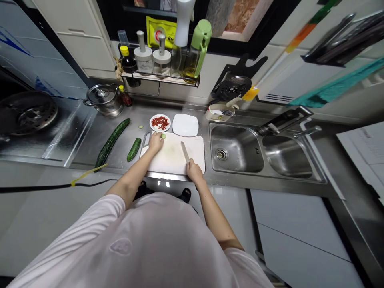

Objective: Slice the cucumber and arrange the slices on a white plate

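Knife (185,151) and cucumber slice (163,136) at white board (171,162).
Behind board: plate (160,130) of red pieces (160,122); white dish (185,125). Left of board: short cucumber (133,149), long cucumber (111,146); farther back, pot (105,107). Right of board: sink (240,146). Left hand (156,142) covers board's far left corner, fingertips beside slice; its grip cannot be told. Right hand (195,171) clamped round knife handle, pale blade over board, pointing away. Slice: round, pale green, at board's far edge.

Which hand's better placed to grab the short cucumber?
Left, likely: the left hand is nearer the short cucumber; the right hand is farther off and holds the knife.
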Tool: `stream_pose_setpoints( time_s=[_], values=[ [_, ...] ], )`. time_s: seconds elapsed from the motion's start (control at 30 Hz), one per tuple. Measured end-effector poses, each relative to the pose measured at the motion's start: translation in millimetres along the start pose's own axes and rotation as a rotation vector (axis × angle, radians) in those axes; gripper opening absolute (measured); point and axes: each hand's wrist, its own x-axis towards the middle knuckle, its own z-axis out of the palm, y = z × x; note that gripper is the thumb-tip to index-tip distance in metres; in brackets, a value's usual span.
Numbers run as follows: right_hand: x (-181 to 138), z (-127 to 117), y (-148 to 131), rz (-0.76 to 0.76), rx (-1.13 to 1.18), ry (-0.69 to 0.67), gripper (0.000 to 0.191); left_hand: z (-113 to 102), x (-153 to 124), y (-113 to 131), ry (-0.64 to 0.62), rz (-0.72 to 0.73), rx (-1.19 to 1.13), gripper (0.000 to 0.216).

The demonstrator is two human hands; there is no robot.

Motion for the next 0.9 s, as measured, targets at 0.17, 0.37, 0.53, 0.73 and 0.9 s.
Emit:
stream_pose_setpoints(
  time_s=[0.17, 0.37, 0.53, 0.73, 0.9],
  values=[
    [0.3, 2.6, 1.4, -0.008, 0.007, 0.020, 0.032, 5.1, 9.1, 0.1, -0.055, -0.001, 0.065, 0.036],
    [1.1, 3.4, 1.4, -0.003, 0.003, 0.011, 0.032, 8.7, 14.0, 0.2, -0.069, 0.022, 0.089, 0.032],
    [0.4, 2.3, 0.9, 0.002, 0.004, 0.010, 0.032, 10.8, 18.8, -0.1, -0.048, -0.021, 0.011, 0.024],
    [1.3, 3.2, 1.8, 0.001, 0.015, 0.005, 0.031, 20.0, 18.2, 1.2, -0.069, -0.214, -0.246, 0.013],
    [2.9, 5.5, 2.7, -0.001, 0.005, 0.001, 0.032, 30.0, -2.3, 6.9, -0.106, -0.290, -0.362, 0.017]
  ],
)
